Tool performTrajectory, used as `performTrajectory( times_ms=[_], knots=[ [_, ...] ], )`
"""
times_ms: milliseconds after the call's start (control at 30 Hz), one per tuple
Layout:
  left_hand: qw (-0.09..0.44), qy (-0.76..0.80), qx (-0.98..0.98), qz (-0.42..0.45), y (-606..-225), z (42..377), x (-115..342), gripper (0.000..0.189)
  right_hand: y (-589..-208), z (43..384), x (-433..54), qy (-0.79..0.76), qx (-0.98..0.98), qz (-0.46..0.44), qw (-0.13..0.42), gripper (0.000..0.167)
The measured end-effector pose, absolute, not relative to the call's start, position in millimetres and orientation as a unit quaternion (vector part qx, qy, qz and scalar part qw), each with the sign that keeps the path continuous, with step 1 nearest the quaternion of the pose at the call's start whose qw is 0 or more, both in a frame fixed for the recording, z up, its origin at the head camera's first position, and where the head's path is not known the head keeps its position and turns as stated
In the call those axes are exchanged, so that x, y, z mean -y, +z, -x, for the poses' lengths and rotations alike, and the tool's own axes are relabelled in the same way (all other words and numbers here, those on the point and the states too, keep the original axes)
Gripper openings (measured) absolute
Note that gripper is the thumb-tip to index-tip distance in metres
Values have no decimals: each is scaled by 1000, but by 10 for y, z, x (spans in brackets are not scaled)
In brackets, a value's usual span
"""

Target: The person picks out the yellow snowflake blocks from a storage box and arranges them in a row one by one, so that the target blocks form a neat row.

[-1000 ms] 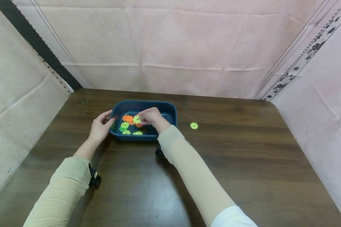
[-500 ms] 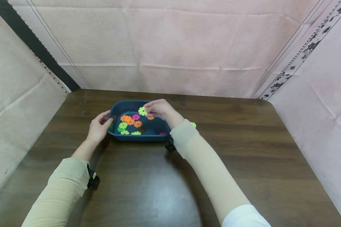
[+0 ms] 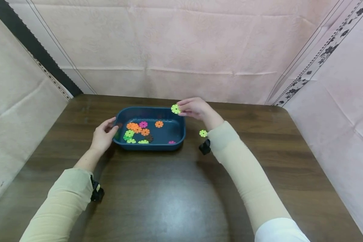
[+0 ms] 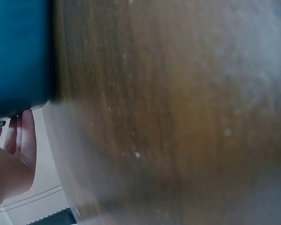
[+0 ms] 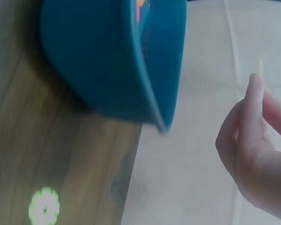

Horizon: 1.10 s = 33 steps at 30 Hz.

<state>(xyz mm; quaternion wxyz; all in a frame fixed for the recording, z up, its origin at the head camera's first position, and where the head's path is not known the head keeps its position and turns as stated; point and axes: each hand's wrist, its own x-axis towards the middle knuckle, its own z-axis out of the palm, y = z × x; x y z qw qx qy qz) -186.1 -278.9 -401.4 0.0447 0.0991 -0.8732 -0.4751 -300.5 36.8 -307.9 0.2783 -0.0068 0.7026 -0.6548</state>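
My right hand (image 3: 196, 108) pinches a yellow-green flower-shaped disc (image 3: 175, 109) above the right back corner of a blue rectangular tub (image 3: 149, 147). Edge-on, that disc shows as a thin sliver at the fingertips in the right wrist view. With thumb and fingers, my left hand (image 3: 103, 135) grips the tub's left end; the fingertips meet its wall in the left wrist view. Inside the tub lie several flower discs: orange (image 3: 159, 124), magenta (image 3: 143, 124), green (image 3: 129, 133) and a dark brown one (image 3: 149, 138).
Another yellow-green disc (image 3: 203, 133) lies on the brown wooden table (image 3: 157, 188), right of the tub and close to my right wrist. Pale cloth (image 3: 169, 50) hangs behind the table and along both sides. A black wrist camera (image 3: 205, 147) sits under my right cuff.
My right hand has lifted a yellow-green disc from the tub and carried it right and back to the tub's corner. The left hand stays at the tub's left end.
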Motion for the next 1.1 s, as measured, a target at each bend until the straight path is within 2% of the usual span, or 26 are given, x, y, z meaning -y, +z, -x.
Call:
performTrajectory(
  times_ms=[300,600,700,933,1100],
  knots=[
    [48,-476,873,-97,-4006,1858,2777,51,-3280,3146,-904,-652,-703,-14,283,42],
    [52,-476,872,-100,-4001,1859,2787,51,-3604,3199,-1434,-656,-696,-70,282,20],
    [52,-477,872,-100,-3995,1857,2787,51,-3693,3193,-1555,-644,-706,-89,281,19],
    [49,-480,870,-100,-3994,1851,2787,51,-3854,3169,-1708,-601,-730,-106,307,36],
    [42,-485,868,-99,-4003,1852,2778,51,-3920,3140,-1732,-568,-755,-104,310,39]
  ],
)
